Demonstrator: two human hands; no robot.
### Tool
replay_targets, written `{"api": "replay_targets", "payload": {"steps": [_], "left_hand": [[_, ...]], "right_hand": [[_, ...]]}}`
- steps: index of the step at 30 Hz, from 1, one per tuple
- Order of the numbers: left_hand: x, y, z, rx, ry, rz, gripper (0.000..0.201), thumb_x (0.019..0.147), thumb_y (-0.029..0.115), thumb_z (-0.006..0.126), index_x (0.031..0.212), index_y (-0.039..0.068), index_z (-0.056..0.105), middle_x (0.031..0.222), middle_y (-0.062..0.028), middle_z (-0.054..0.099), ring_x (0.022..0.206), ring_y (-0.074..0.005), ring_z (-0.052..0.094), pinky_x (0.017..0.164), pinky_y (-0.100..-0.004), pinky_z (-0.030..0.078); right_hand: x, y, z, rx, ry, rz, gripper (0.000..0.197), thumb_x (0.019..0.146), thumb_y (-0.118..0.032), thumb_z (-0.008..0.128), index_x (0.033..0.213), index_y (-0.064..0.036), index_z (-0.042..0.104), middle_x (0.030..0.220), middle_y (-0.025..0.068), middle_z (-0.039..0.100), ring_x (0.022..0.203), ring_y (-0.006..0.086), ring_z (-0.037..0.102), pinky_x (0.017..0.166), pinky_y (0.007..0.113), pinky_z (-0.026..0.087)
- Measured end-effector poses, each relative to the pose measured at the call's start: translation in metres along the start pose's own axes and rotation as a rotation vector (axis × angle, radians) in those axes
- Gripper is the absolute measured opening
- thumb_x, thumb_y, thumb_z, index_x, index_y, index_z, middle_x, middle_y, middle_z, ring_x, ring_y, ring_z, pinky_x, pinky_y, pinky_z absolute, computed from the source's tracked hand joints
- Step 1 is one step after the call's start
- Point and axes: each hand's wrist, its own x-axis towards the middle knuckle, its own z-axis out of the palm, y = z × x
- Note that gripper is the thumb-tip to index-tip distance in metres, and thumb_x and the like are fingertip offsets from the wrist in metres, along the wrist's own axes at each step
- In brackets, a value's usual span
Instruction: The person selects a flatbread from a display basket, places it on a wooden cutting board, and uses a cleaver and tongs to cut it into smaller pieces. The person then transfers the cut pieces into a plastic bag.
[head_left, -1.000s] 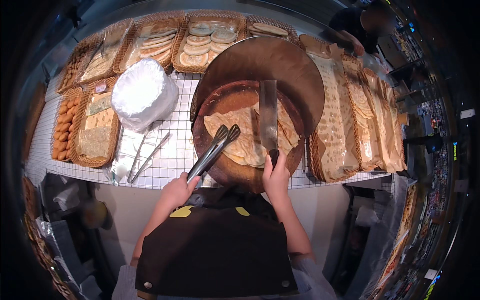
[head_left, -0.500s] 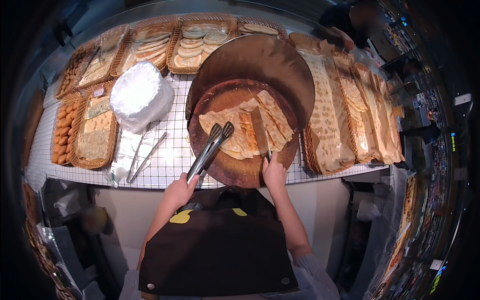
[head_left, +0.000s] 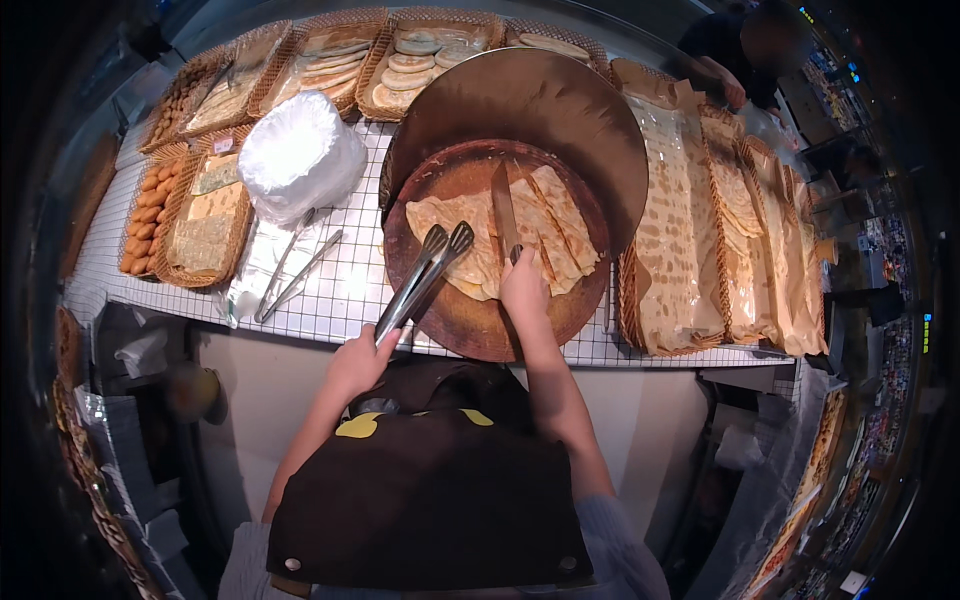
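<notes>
A golden flatbread lies on a round wooden chopping board, with several cuts running through its right side. My right hand is closed on the handle of a broad knife. Its blade points away from me and stands on the middle of the bread. My left hand grips metal tongs. Their slotted tips, slightly apart, hang over the bread's near left edge. A tall curved metal guard rises round the far side of the board.
Left of the board stand a plastic-wrapped white bundle and a second pair of tongs. Wicker baskets of flatbreads line the back. Long paper-lined bread trays stand at the right. A person is at the far right.
My right hand has moved the knife left, from the cuts toward the middle of the bread. The left hand keeps the tongs about where they were. The whole view has shifted slightly.
</notes>
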Motion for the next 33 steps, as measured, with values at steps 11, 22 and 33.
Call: {"api": "replay_targets", "payload": {"steps": [11,22,33], "left_hand": [[-0.015,0.007,0.004,-0.074,0.027,-0.080,0.066,0.094,0.059,0.041,0.109,-0.005,0.052,0.090,-0.0320,0.064,0.092,-0.0489,0.061,0.081,-0.0540,0.046],[0.000,-0.027,-0.037,-0.381,-0.139,-0.027,0.060,0.093,0.057,0.046,0.105,-0.001,0.057,0.063,-0.0186,0.061,0.053,-0.0320,0.063,0.057,-0.0417,0.051],[0.028,-0.050,-0.065,-0.310,-0.299,-0.072,0.056,0.097,0.054,0.042,0.092,0.000,0.054,0.061,-0.0142,0.057,0.044,-0.0230,0.057,0.048,-0.0368,0.048]], "right_hand": [[-0.104,0.043,-0.034,0.018,-0.156,-0.115,0.031,0.094,-0.020,0.055,0.119,-0.0039,0.045,0.074,0.0289,0.062,0.074,0.0488,0.061,0.063,0.054,0.048],[-0.015,-0.035,-0.007,0.201,0.135,-0.151,0.027,0.096,-0.027,0.053,0.103,-0.0021,0.044,0.075,0.0301,0.061,0.071,0.0508,0.059,0.061,0.057,0.045],[-0.012,-0.064,0.004,0.359,0.638,-0.251,0.032,0.095,-0.023,0.055,0.114,0.0001,0.046,0.078,0.0276,0.063,0.070,0.0461,0.063,0.056,0.050,0.048]]}}
